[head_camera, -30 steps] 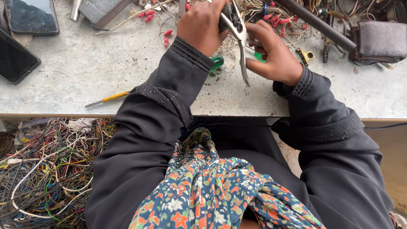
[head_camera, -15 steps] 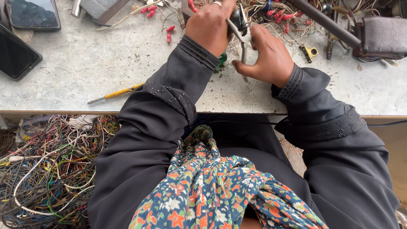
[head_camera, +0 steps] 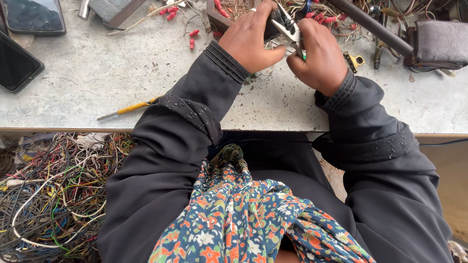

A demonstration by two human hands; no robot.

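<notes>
- Two dark phones [head_camera: 22, 36] lie at the far-left edge of the grey workbench [head_camera: 122, 73].
- A yellow-handled screwdriver [head_camera: 127, 108] rests near the bench's front edge; a tangle of scrap wires [head_camera: 53, 190] is heaped below it.
- Small red connectors [head_camera: 193, 34] are scattered beside the person's left hand.
- Left hand [head_camera: 248, 41] is curled closed around a dark object; what it is cannot be told.
- Metal pliers [head_camera: 288, 30] sit between both hands, over the bench's far side.
- Right hand [head_camera: 319, 53] is clenched on the pliers' handles.
- A brass fitting [head_camera: 354, 61] lies just right of that hand; a dark pouch [head_camera: 441, 44] sits at the far right.
</notes>
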